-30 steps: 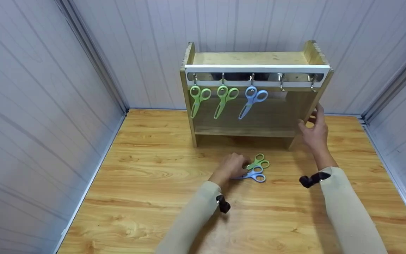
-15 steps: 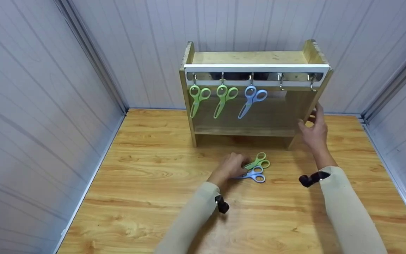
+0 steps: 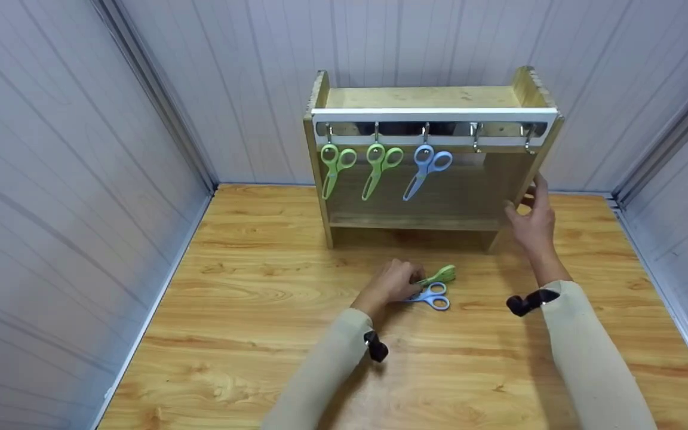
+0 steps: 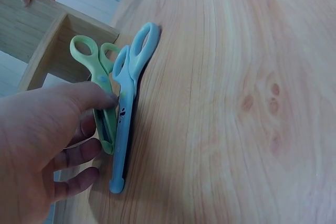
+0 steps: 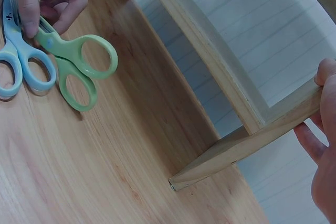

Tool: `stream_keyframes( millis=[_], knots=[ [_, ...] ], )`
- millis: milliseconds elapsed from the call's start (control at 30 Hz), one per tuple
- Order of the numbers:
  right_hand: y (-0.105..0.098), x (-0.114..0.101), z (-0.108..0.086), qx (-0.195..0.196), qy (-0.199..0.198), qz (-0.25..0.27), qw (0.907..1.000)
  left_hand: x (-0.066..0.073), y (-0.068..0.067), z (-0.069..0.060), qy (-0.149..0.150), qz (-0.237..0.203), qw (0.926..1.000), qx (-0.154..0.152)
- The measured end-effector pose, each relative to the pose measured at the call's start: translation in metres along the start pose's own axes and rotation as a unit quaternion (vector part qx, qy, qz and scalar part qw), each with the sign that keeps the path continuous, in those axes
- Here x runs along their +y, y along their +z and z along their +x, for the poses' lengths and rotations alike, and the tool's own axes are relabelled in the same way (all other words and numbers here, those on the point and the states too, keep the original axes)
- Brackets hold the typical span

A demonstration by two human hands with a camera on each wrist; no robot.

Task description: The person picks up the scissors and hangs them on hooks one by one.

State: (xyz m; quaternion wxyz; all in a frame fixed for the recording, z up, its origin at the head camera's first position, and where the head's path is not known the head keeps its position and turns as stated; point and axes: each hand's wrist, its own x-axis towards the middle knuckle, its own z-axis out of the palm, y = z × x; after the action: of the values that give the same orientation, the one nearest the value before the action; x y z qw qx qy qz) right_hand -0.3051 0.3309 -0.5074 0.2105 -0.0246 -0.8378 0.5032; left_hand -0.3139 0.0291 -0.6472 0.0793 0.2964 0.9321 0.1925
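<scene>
My left hand (image 3: 390, 282) pinches green scissors (image 4: 98, 74) between thumb and fingers, the blades towards the palm. Their loops are tipped up on edge in the head view. Right beside them, blue scissors (image 3: 433, 296) lie flat on the wooden surface; in the head view my hand hides their tip. At the right, my right hand (image 3: 534, 232) grips the side panel of a small wooden shelf (image 3: 415, 223), thumb in front and fingers behind. From the rail's hooks hang green scissors (image 3: 333, 169), a second green pair (image 3: 377, 169) and blue scissors (image 3: 421, 172).
The white hook rail (image 3: 433, 113) runs across the shelf's upper front, and its two right-hand hooks (image 3: 476, 140) carry nothing. Pale panelled walls (image 3: 260, 89) enclose the wood-grain surface (image 3: 248, 322) at the back and both sides.
The green scissors in my left hand have turned from lying flat to standing on edge, lifting slightly against the blue pair. My right hand has stayed on the shelf panel.
</scene>
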Motion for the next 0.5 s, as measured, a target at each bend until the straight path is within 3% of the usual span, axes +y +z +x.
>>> stream_keyframes(
  millis=[500],
  knots=[
    [-0.0008, -0.0012, 0.0012, -0.014, 0.009, -0.01, 0.9998, 0.0016, -0.0029, -0.0008, -0.005, -0.012, 0.9999, 0.002]
  ],
)
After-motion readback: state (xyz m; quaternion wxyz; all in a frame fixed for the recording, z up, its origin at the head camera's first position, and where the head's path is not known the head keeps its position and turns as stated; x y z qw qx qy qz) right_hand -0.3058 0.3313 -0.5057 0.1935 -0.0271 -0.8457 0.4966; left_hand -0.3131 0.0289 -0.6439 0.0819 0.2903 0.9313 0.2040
